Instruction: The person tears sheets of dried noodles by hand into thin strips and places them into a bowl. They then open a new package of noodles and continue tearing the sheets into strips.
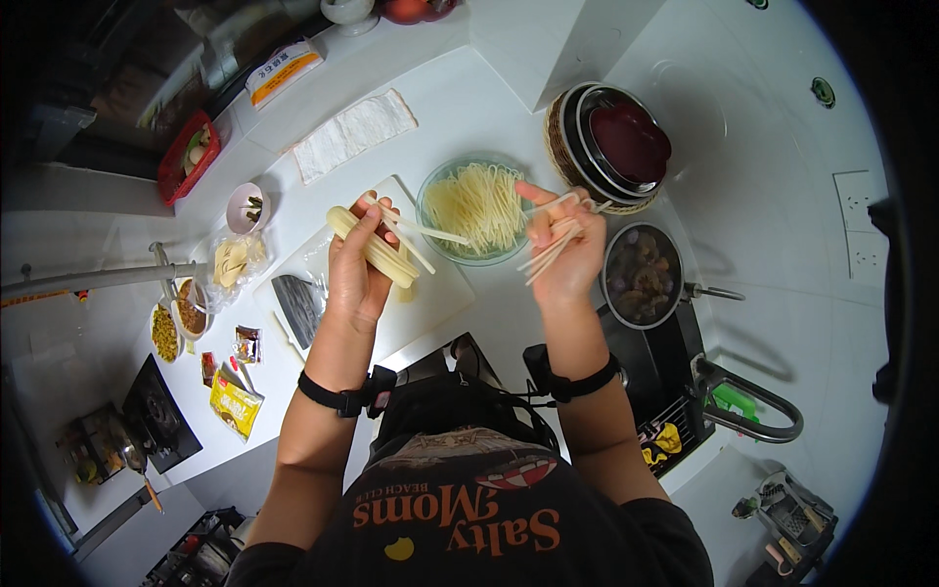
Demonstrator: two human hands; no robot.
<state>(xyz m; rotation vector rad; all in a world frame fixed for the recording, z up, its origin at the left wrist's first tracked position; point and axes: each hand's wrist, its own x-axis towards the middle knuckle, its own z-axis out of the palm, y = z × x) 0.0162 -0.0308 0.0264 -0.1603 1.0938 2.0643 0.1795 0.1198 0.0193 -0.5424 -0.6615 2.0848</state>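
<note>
My left hand point(359, 268) grips a bundle of pale, stick-shaped food point(375, 248), with a few thin strips sticking out past its fingertips to the right. My right hand point(571, 246), fingers curled, holds several thin pale strips point(555, 251) just right of a glass bowl point(433, 242). In that bowl lies a heap of pale yellow, noodle-like strips point(477, 205). Beneath and beside my left hand is a white cutting board point(440, 297), with a dark-patterned knife blade point(296, 302) and a piece of clear plastic wrap point(317, 264) at its left part.
A pot with dark food point(642, 275) stands at the right by the sink's faucet point(785, 425). Behind it are stacked bowls on a basket point(554, 139). A folded white cloth point(356, 133) lies at the back. Small food bowls point(165, 334), packets point(236, 403) and a cooktop point(161, 414) are at the left.
</note>
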